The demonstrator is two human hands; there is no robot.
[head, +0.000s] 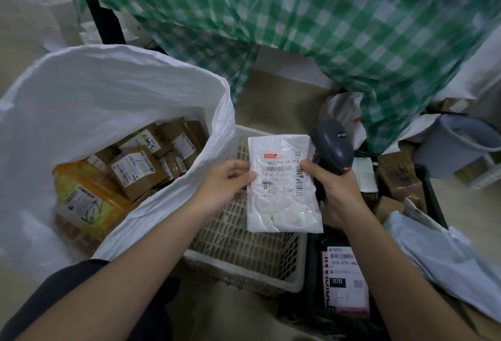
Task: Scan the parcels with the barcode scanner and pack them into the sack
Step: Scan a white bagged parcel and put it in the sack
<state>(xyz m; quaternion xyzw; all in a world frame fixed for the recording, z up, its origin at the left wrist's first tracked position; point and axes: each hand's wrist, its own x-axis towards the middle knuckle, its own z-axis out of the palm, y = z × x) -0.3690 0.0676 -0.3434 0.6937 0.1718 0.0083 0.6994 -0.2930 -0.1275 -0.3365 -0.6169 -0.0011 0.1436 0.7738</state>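
A flat white plastic parcel (283, 199) with a printed barcode label is held up over a cream plastic crate (244, 254). My left hand (225, 186) pinches its left edge. My right hand (336, 194) grips the handle of a dark grey barcode scanner (334, 148), whose head sits just right of the parcel's top corner; my right thumb touches the parcel's right edge by the barcode. To the left stands a big white sack (89, 102), open, holding several brown cardboard boxes (141, 169) and a yellow parcel (86, 199).
A table draped in a green checked cloth (339, 20) stands behind. On the right lie more brown boxes (398, 178), white mailers (444, 256), a pink-labelled parcel (347, 283) in a dark crate and a grey bucket (458, 145).
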